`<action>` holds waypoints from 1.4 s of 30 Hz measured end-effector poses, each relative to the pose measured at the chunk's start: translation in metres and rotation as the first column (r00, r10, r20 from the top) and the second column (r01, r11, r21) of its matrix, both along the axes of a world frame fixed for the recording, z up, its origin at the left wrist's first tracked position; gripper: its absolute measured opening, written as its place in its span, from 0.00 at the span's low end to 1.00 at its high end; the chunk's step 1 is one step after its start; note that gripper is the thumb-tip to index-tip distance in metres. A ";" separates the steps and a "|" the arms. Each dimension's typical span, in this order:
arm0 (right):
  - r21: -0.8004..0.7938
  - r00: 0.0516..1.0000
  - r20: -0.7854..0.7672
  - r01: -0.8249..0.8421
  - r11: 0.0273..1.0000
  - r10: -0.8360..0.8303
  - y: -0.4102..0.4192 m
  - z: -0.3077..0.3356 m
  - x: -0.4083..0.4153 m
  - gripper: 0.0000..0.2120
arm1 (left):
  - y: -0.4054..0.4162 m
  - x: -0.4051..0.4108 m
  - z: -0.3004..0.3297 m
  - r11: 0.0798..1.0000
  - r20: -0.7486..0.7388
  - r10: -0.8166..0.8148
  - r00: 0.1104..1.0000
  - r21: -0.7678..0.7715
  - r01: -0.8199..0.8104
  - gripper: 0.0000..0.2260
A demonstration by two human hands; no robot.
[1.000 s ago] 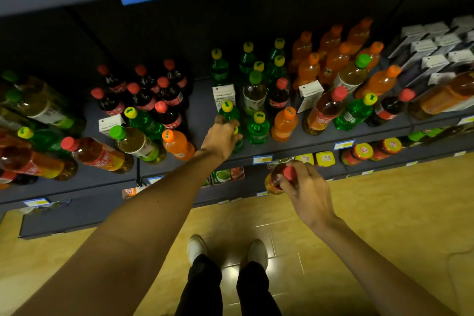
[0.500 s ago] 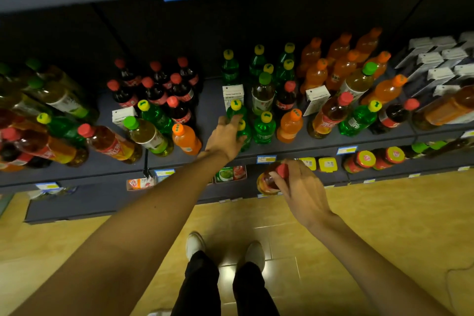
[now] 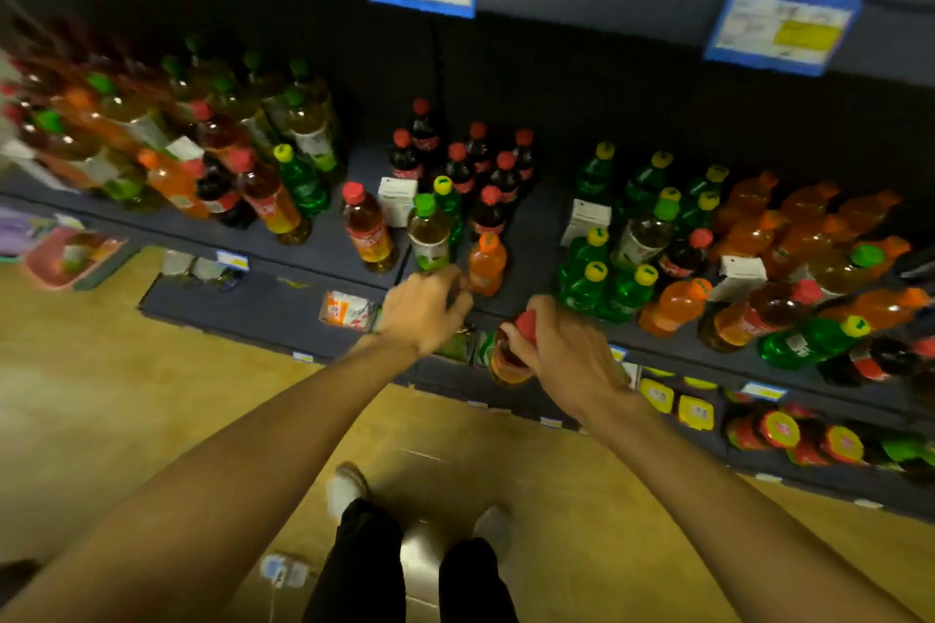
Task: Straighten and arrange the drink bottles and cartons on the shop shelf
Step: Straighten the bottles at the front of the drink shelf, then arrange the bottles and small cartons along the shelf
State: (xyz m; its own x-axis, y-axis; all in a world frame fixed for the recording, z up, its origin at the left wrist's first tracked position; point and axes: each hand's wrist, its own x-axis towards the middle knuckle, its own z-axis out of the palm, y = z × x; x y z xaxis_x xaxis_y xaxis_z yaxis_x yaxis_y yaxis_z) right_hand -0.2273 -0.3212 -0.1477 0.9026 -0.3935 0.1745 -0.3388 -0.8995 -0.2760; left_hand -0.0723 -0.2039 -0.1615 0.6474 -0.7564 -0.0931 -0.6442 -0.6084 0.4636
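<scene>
My view has swung left and my left hand [image 3: 427, 306] has left the green bottles; its fingers curl at the shelf [image 3: 324, 250] edge, grip unclear. My right hand [image 3: 566, 354] clamps a red-capped amber bottle [image 3: 511, 354] before the shelf.

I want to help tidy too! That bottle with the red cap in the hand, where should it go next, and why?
Probably up onto the bare patch of shelf just ahead. The right hand grips the red-capped bottle below the shelf edge, off the shelf. The left hand reaches beside the orange bottle, perhaps making room. Stand it upright there.
</scene>
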 end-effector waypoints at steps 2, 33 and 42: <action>0.103 0.999 0.024 -0.034 0.994 0.032 0.019 0.010 0.023 0.17 | 0.023 0.015 0.010 0.998 0.017 0.047 0.999 -0.045 -0.046 0.10; 0.534 0.981 0.128 -0.191 0.824 0.144 0.349 0.027 0.433 0.14 | 0.391 0.357 0.041 0.800 0.072 0.579 0.812 -0.244 -0.549 0.12; 0.590 0.978 0.151 -0.204 0.781 0.142 0.380 0.014 0.551 0.17 | 0.415 0.476 0.035 0.798 0.066 0.587 0.807 -0.218 -0.562 0.09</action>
